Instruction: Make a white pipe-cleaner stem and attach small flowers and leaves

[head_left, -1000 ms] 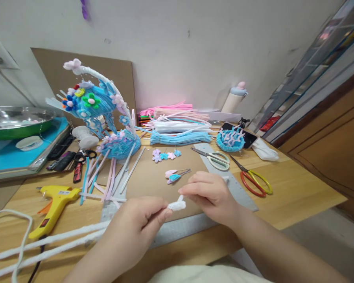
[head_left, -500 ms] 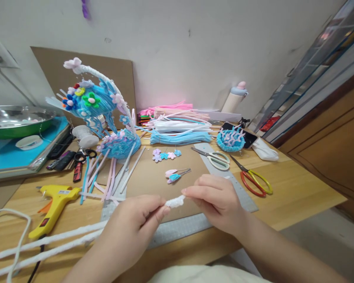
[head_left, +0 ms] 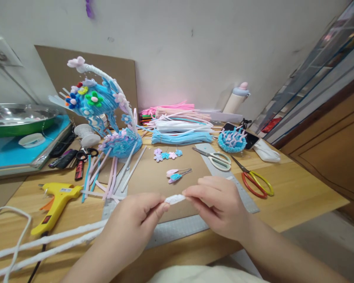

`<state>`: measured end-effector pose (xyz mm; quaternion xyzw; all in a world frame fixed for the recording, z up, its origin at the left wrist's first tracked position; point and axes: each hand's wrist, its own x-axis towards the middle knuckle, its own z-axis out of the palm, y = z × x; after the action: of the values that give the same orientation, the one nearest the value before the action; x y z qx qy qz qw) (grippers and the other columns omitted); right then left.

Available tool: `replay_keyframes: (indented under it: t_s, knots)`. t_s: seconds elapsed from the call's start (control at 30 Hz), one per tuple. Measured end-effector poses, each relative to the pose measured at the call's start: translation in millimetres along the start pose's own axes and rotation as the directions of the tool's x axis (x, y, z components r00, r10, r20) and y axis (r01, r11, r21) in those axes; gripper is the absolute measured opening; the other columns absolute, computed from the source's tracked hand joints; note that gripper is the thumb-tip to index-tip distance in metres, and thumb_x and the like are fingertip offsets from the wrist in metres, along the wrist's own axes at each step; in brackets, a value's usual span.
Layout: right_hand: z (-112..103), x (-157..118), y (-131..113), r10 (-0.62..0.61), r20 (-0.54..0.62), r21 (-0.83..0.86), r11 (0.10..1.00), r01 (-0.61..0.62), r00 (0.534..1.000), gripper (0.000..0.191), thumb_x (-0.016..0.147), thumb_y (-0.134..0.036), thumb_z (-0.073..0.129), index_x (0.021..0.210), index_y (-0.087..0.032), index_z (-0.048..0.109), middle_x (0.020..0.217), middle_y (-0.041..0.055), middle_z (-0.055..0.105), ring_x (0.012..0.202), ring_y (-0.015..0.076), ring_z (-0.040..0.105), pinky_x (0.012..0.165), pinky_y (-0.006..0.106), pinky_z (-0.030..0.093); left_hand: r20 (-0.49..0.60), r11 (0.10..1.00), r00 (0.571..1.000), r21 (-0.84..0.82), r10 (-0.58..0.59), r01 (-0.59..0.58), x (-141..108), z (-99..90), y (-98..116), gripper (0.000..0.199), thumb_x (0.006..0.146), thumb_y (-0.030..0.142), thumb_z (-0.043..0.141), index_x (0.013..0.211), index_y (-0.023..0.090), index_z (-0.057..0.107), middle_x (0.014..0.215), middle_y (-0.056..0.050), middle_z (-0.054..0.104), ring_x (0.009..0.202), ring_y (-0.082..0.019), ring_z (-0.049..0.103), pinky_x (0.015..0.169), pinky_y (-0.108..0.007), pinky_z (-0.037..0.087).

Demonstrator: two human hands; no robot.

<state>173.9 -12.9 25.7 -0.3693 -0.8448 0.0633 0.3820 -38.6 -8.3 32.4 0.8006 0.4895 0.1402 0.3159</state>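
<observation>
White fuzzy piece [head_left: 175, 199] held just below ctr of frame: L hand [head_left: 138, 217] pinched on its L end, R hand [head_left: 221, 206] pinched on its R end. 2 white fuzzy rods [head_left: 76, 230] lower L, running behind L forearm. Yellow glue gun [head_left: 59, 192] mid-L. Red/yellow-handled scissors [head_left: 246, 171] R of ctr. Pink + blue petal pcs [head_left: 174, 177] w/ wire stems on cardboard [head_left: 147, 177], ctr. White-handled scissors [head_left: 211, 157] & row of sm. flowers [head_left: 165, 156] farther up. Blue stem bundle [head_left: 181, 137] upper-mid. Bottle [head_left: 235, 101] near wall, upper R.
</observation>
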Motion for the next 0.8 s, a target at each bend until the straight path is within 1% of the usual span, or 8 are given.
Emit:
replay_keyframes:
  t_s: [0.17, 0.23, 0.33, 0.43, 0.53, 0.67, 0.73, 0.8]
  knots:
    - [0.1, 1.3, -2.9, 0.16, 0.099, 0.039, 0.986, -0.165, 0.982, 0.02, 0.081, -0.032, 0.059, 0.097, -0.021, 0.064, 0.066, -0.0011, 0.064, 0.056, 0.0103, 0.054, 0.056, 0.023, 0.036, 0.0, 0.997, 1.0, 0.073, 0.001, -0.001, -0.7, 2.5, 0.1, 0.037, 0.09, 0.042, 0.033, 0.066, 0.02, 0.052, 0.058, 0.002, 0.051, 0.057, -0.013, 0.045, 0.053, -0.025, 0.026]
    - [0.5, 2.8, -5.2, 0.218, 0.166, 0.073, 0.97, -0.232, 0.962, 0.021, 0.082, -0.032, 0.058, 0.098, -0.022, 0.063, 0.07, -0.0005, 0.064, 0.056, 0.0098, 0.053, 0.054, 0.022, 0.036, 0.01, 0.995, 1.0, 0.101, -0.004, 0.003, -1.0, 4.0, 0.1, 0.037, 0.09, 0.042, 0.033, 0.067, 0.021, 0.052, 0.059, 0.002, 0.052, 0.057, -0.013, 0.046, 0.054, -0.025, 0.026]
    - [1.3, 5.4, -9.1, 0.281, 0.253, 0.117, 0.941, -0.317, 0.926, 0.017, 0.084, -0.028, 0.056, 0.098, -0.022, 0.062, 0.082, 0.0012, 0.065, 0.065, 0.0108, 0.054, 0.056, 0.021, 0.037, 0.016, 0.991, 1.0, 0.133, -0.008, 0.005, -0.8, 5.6, 0.4, 0.036, 0.09, 0.04, 0.032, 0.068, 0.021, 0.053, 0.062, 0.001, 0.055, 0.059, -0.013, 0.047, 0.055, -0.025, 0.026]
    - [1.4, 7.8, -12.2, 0.334, 0.332, 0.083, 0.922, -0.379, 0.882, 0.012, 0.085, -0.029, 0.053, 0.09, -0.022, 0.062, 0.079, -0.0006, 0.063, 0.068, 0.0116, 0.054, 0.057, 0.021, 0.035, 0.015, 0.988, 1.0, 0.153, -0.004, 0.002, 0.0, 5.8, 0.7, 0.036, 0.09, 0.04, 0.032, 0.066, 0.021, 0.051, 0.062, 0.001, 0.054, 0.059, -0.013, 0.047, 0.054, -0.025, 0.025]
    - [0.7, 9.9, -13.5, 0.319, 0.41, 0.033, 0.931, -0.364, 0.854, 0.014, 0.088, -0.03, 0.048, 0.086, -0.022, 0.06, 0.073, -0.0022, 0.061, 0.064, 0.0109, 0.051, 0.055, 0.022, 0.033, 0.018, 0.986, 1.0, 0.167, -0.012, 0.009, 0.7, 5.9, 1.0, 0.036, 0.09, 0.041, 0.033, 0.063, 0.02, 0.047, 0.06, 0.002, 0.053, 0.058, -0.013, 0.047, 0.053, -0.025, 0.024]
    - [3.1, 9.7, -12.2, 0.265, 0.447, 0.033, 0.95, -0.311, 0.855, 0.02, 0.089, -0.026, 0.047, 0.073, -0.018, 0.057, 0.064, -0.0028, 0.055, 0.058, 0.0094, 0.045, 0.053, 0.022, 0.029, 0.06, 0.986, 0.998, 0.163, -0.036, 0.025, 0.3, 8.3, 0.9, 0.034, 0.089, 0.038, 0.035, 0.063, 0.021, 0.046, 0.059, 0.003, 0.053, 0.056, -0.012, 0.046, 0.051, -0.025, 0.022]
    - [6.9, 7.7, -10.6, 0.274, 0.455, 0.077, 0.936, -0.344, 0.847, 0.02, 0.087, -0.024, 0.048, 0.071, -0.017, 0.056, 0.062, -0.003, 0.053, 0.057, 0.0089, 0.044, 0.051, 0.021, 0.029, 0.078, 0.989, 0.996, 0.145, -0.053, 0.041, -0.3, 9.4, 0.5, 0.033, 0.089, 0.038, 0.035, 0.063, 0.021, 0.046, 0.058, 0.003, 0.052, 0.055, -0.012, 0.045, 0.05, -0.025, 0.022]
    - [12.0, 5.1, -8.3, 0.304, 0.476, 0.139, 0.901, -0.412, 0.825, 0.019, 0.087, -0.023, 0.048, 0.071, -0.016, 0.056, 0.061, -0.0032, 0.051, 0.056, 0.0086, 0.043, 0.05, 0.02, 0.028, 0.103, 0.992, 0.992, 0.114, -0.066, 0.054, -0.9, 9.3, -0.3, 0.033, 0.089, 0.038, 0.035, 0.063, 0.021, 0.047, 0.059, 0.003, 0.053, 0.055, -0.012, 0.046, 0.05, -0.024, 0.022]
